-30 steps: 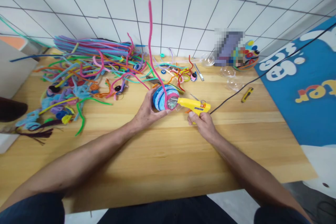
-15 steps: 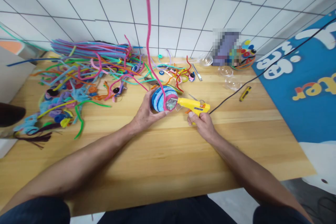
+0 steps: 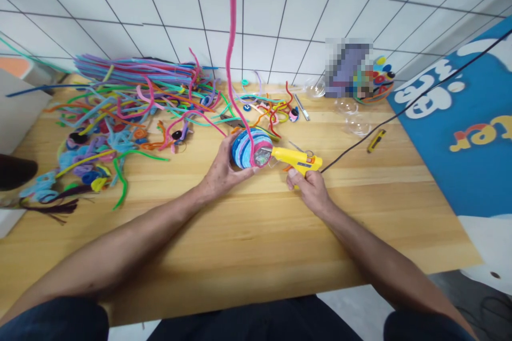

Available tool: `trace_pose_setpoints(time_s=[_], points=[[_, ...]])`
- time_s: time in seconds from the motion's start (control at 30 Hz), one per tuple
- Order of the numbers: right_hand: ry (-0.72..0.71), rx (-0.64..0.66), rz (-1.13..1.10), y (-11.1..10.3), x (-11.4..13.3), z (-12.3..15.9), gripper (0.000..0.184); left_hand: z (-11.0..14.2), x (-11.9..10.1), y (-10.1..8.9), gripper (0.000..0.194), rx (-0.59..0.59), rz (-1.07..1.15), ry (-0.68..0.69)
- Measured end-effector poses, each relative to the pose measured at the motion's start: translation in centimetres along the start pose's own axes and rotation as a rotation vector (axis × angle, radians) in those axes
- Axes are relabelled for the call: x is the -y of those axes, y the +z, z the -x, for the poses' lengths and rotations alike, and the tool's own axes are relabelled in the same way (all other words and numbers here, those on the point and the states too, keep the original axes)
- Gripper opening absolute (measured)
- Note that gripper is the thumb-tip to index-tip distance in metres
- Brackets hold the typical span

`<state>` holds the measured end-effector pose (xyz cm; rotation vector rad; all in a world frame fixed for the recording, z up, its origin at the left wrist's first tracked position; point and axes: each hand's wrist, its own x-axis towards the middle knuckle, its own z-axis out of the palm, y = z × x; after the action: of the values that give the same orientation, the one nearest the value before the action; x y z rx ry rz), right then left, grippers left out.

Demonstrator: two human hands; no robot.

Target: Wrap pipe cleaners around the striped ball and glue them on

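My left hand (image 3: 223,171) is wrapped round a ball (image 3: 244,152) coiled in blue, purple and pink pipe cleaners. A see-through patch shows on the side of the ball that faces right. From the pink coil a long pink pipe cleaner (image 3: 231,53) stands up, its far end free. My right hand (image 3: 310,187) grips a yellow hot glue gun (image 3: 298,159) by its handle. The gun's metal nozzle points left, at or very close to the clear patch beside the pink coil; whether it touches I cannot tell.
Many loose pipe cleaners (image 3: 128,101) lie at the back left. A black cord (image 3: 372,138) runs from the gun to the upper right. A yellow utility knife (image 3: 376,140), clear plastic domes (image 3: 357,123) and a decorated ball (image 3: 376,85) are on the right side of the wooden table (image 3: 240,256).
The view has shifted slightly. Both hands, the ball and the glue gun keep nearly the same places relative to each other.
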<state>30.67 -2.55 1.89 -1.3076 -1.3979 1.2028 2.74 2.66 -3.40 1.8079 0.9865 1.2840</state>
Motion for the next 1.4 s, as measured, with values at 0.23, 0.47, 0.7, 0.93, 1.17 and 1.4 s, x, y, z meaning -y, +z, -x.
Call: trace_pose_setpoints(time_s=[0.23, 0.47, 0.7, 0.93, 1.17, 1.4], points=[[0.012, -0.024, -0.026, -0.24, -0.15, 0.20, 0.074, 0.04, -0.36, 0.04, 0.110, -0.002, 0.017, -0.016], [0.020, -0.008, -0.064, -0.06, -0.14, 0.20, 0.078, 0.01, -0.32, -0.18, 0.108, 0.004, -0.018, 0.029], [0.007, 0.017, -0.083, 0.04, 0.05, 0.21, 0.076, 0.08, 0.04, -0.02, 0.109, -0.002, 0.015, 0.045], [-0.007, 0.067, -0.059, 0.18, 0.08, 0.44, 0.075, 0.06, -0.06, -0.06, 0.109, -0.005, 0.007, 0.043], [0.012, 0.103, 0.025, 0.00, 0.18, 0.70, 0.073, -0.06, -0.13, -0.22, 0.109, 0.006, -0.018, 0.082], [0.012, 0.072, 0.069, -0.12, 0.22, 0.80, 0.066, -0.06, -0.18, -0.16, 0.110, -0.006, 0.000, 0.061]])
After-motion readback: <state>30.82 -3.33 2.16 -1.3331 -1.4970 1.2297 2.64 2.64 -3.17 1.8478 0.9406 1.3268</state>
